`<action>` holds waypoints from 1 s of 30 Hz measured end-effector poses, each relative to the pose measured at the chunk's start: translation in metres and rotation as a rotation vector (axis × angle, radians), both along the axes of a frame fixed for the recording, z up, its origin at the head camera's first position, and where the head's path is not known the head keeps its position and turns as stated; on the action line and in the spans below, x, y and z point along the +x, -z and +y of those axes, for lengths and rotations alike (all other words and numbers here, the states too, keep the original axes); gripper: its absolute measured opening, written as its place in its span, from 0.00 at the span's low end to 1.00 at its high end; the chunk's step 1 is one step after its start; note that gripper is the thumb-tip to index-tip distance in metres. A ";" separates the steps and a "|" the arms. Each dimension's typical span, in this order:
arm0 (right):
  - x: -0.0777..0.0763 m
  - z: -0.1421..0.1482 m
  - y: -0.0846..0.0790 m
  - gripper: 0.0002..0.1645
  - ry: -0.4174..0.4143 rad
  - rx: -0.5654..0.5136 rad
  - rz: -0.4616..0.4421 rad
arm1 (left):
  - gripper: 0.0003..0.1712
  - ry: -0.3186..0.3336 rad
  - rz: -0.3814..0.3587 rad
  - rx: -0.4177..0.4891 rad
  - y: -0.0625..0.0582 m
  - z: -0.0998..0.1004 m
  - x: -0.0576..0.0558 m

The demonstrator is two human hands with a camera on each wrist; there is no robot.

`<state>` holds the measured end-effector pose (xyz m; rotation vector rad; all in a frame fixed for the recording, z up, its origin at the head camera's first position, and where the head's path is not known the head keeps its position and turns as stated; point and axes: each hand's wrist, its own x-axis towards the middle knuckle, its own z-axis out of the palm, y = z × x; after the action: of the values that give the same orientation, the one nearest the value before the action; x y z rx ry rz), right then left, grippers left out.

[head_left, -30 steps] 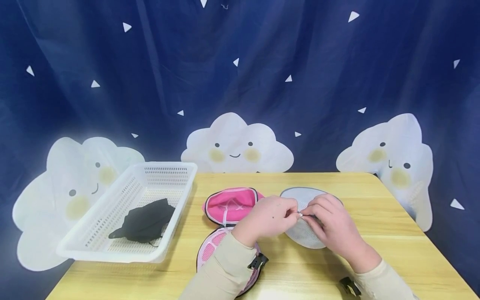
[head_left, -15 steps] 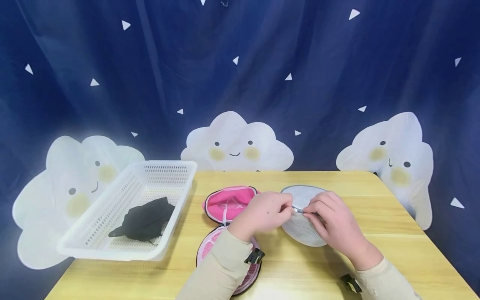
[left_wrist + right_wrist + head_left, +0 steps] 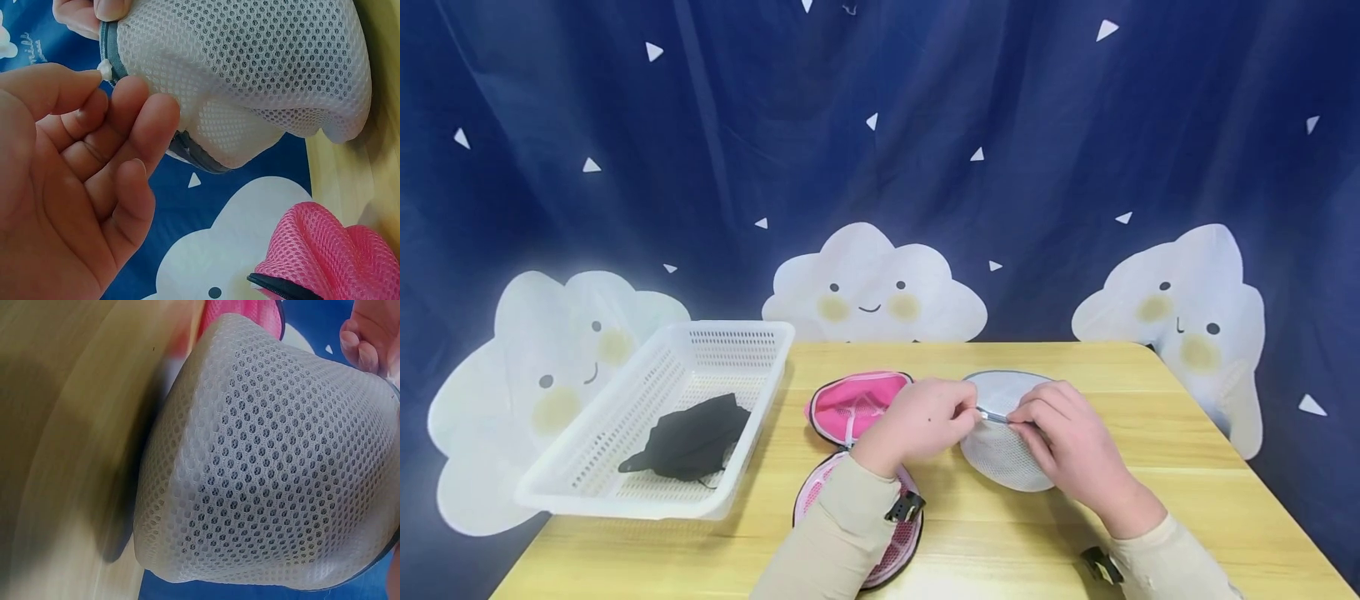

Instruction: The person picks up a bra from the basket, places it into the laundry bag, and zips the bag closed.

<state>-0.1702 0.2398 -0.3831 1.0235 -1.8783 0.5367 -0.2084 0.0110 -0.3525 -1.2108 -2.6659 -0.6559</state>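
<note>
A white mesh laundry bag with a grey zipper stands on the wooden table, between my two hands. Thumb and fingertips of my left hand pinch the small white zipper pull at the bag's left side. My right hand pinches the zipper band further right, leaving a short stretch of zipper showing between the hands. In the left wrist view, part of the zipper edge gapes low on the bag. The right wrist view is mostly filled by the bag's mesh wall, which hides most of the right fingers.
Left of the white bag lies a pink mesh bag, spread wide in two halves and partly covered by my left forearm. A white plastic basket holding black cloth stands at the table's left. A blue curtain hangs behind.
My left hand has drawn the zipper pull a short way left, away from my right fingertips, so more zipper shows between the hands. My right hand stays nearly in place on the band.
</note>
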 end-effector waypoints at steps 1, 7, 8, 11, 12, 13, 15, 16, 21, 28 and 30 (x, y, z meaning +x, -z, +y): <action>0.000 0.000 0.000 0.18 0.001 0.003 -0.002 | 0.13 -0.004 -0.003 -0.001 0.000 -0.001 0.000; 0.001 0.002 -0.001 0.20 0.002 0.006 -0.011 | 0.13 -0.051 -0.009 -0.005 0.003 -0.006 -0.003; 0.001 0.002 -0.001 0.20 0.001 0.004 -0.013 | 0.13 -0.054 -0.008 -0.005 0.003 -0.007 -0.003; 0.000 0.003 -0.002 0.20 0.001 0.002 -0.021 | 0.12 -0.046 -0.017 -0.002 0.001 -0.007 -0.003; 0.000 0.003 -0.002 0.20 0.000 0.000 -0.025 | 0.12 -0.041 -0.021 0.001 0.001 -0.007 -0.003; 0.000 0.003 -0.002 0.20 -0.001 -0.004 -0.029 | 0.12 -0.036 -0.031 0.004 0.000 -0.007 -0.003; 0.000 0.004 -0.002 0.21 -0.005 -0.012 -0.038 | 0.12 -0.026 -0.055 0.013 -0.001 -0.006 -0.003; 0.000 0.004 -0.002 0.21 -0.008 -0.015 -0.041 | 0.12 -0.024 -0.069 0.018 0.000 -0.006 -0.003; 0.001 0.005 -0.002 0.19 -0.047 -0.004 -0.033 | 0.16 -0.071 -0.118 0.059 0.003 -0.005 -0.003; 0.001 0.002 -0.003 0.12 -0.127 0.022 -0.042 | 0.19 -0.198 -0.108 0.033 0.005 -0.002 -0.002; 0.001 0.002 -0.003 0.09 -0.146 0.020 -0.054 | 0.17 -0.216 -0.112 0.029 0.004 -0.001 0.000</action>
<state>-0.1694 0.2415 -0.3802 1.1757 -1.8691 0.6372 -0.2088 0.0103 -0.3569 -0.8855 -2.8141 -0.7439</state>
